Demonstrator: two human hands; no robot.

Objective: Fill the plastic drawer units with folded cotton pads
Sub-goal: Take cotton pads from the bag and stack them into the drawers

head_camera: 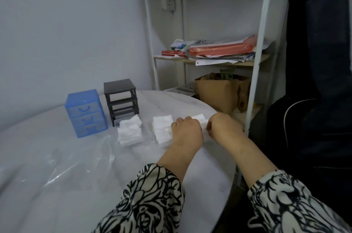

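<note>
Person wearing: long-sleeved garment, cream ground carrying a bold black floral and scroll print. Left sleeve (152, 204) and right sleeve (289, 204) both ending mid-forearm, cuffs loosely gathered; hands showing bare.

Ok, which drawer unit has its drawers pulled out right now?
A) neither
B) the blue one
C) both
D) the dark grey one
D: the dark grey unit stands as an empty frame with open slots, while the blue unit has all three drawers in.

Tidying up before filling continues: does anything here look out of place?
The grey drawer frame has empty slots; two of its drawers, heaped with cotton pads, sit out on the table.
</note>
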